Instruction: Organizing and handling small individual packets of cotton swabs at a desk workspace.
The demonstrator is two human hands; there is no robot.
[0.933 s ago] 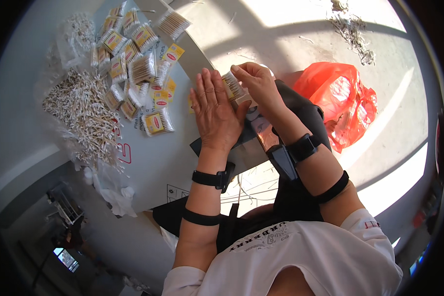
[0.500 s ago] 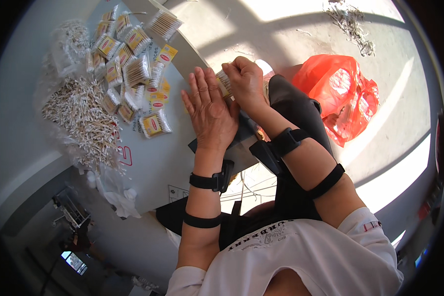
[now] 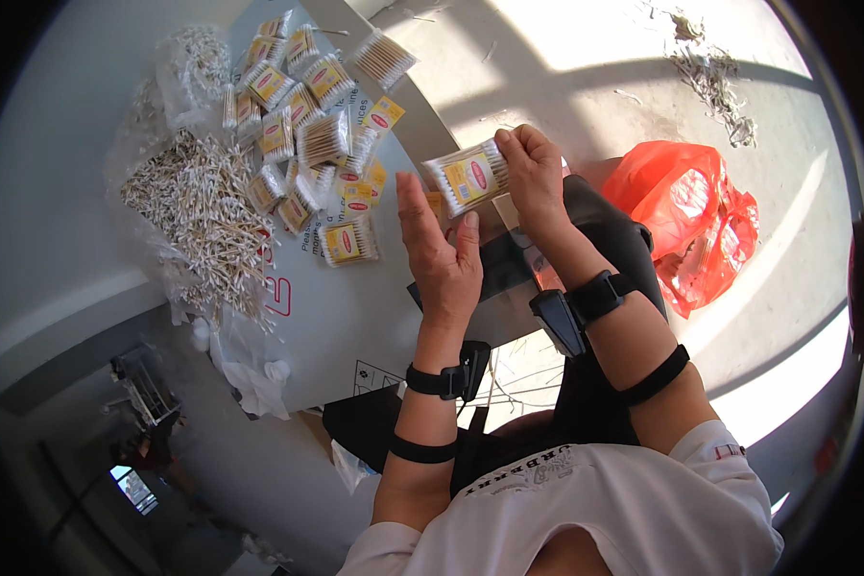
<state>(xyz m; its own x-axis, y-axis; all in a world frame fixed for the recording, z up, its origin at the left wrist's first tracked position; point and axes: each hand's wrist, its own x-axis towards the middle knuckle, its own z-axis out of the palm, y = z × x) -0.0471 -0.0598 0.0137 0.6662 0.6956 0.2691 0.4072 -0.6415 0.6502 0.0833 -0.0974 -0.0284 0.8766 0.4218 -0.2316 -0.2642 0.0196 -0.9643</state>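
My right hand [image 3: 538, 182] grips one end of a clear packet of cotton swabs [image 3: 470, 177], thumb and fingers closed on it. A yellow label shows through the plastic, and white tips line both sides. Just left of the packet, my left hand [image 3: 444, 257] is held upright and open, fingers together and stretched out, thumb apart. Whether its thumb touches the packet's lower side I cannot tell. On the grey table [image 3: 346, 317] beyond lie several similar swab packets [image 3: 326, 81] in a loose pile, with yellow label cards [image 3: 384, 113] at its right side.
A big heap of loose cotton swabs [image 3: 197, 197] spills from clear plastic on the table's left. A red plastic bag [image 3: 670, 197] stands on the floor to my right, beside my dark-clad leg. Scraps [image 3: 715, 86] lie on the floor farther off.
The swab packet, earlier mostly hidden behind my hands, now shows label up in my right hand. My left hand has turned from back-up to edge-on. The whole view has shifted somewhat.
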